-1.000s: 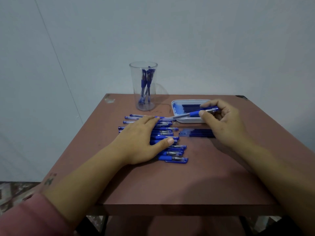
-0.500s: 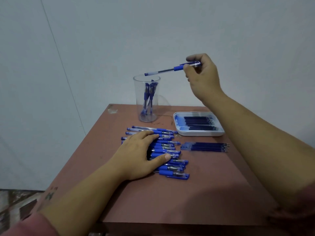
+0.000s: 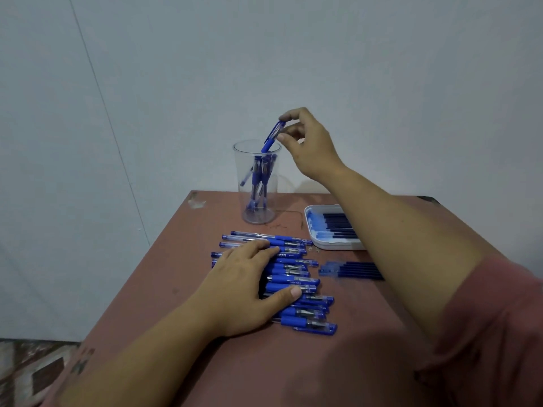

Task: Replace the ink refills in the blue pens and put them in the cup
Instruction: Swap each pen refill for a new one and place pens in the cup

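Pen (image 3: 271, 136) stands tilted, its lower end inside the mouth of the cup (image 3: 238, 160) and its cap end above the rim. The right hand (image 3: 308, 148) pinches it there between thumb and curled fingers (image 3: 286, 116). The left hand (image 3: 246, 286) lies flat, fingers straight, on the pens (image 3: 299, 282) in front of the cup, gripping nothing. Released at this tilt, the pen may snag on those inside or knock the rim, and the tall, narrow cup looks easy to tip. Refills (image 3: 352, 270) right of the cup lie under the reaching arm, which could sweep them.
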